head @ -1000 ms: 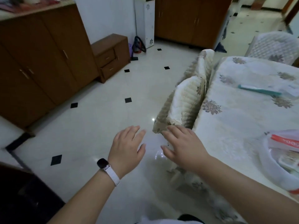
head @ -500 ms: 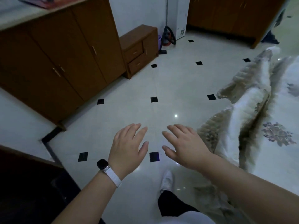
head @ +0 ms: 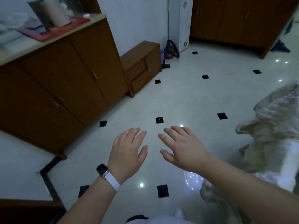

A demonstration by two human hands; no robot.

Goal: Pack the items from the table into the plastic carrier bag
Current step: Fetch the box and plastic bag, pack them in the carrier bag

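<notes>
My left hand (head: 127,149), with a watch on a white strap at the wrist, hovers palm down over the tiled floor, fingers straight and spread, holding nothing. My right hand (head: 182,147) hovers beside it in the same way, empty. Neither the plastic carrier bag nor the items nor the table top is in view. Only a cloth-covered chair (head: 273,136) shows at the right edge.
A long brown cabinet (head: 53,88) with clutter on its counter runs along the left. A small brown drawer unit (head: 142,67) stands against the white wall, and a white narrow cabinet (head: 181,21) behind it. A wide wooden cupboard (head: 234,20) fills the back right. Glossy floor lies ahead.
The view has swung left, away from the table; the bag and the table top have left the frame. Both hands stay open and side by side in front of me.
</notes>
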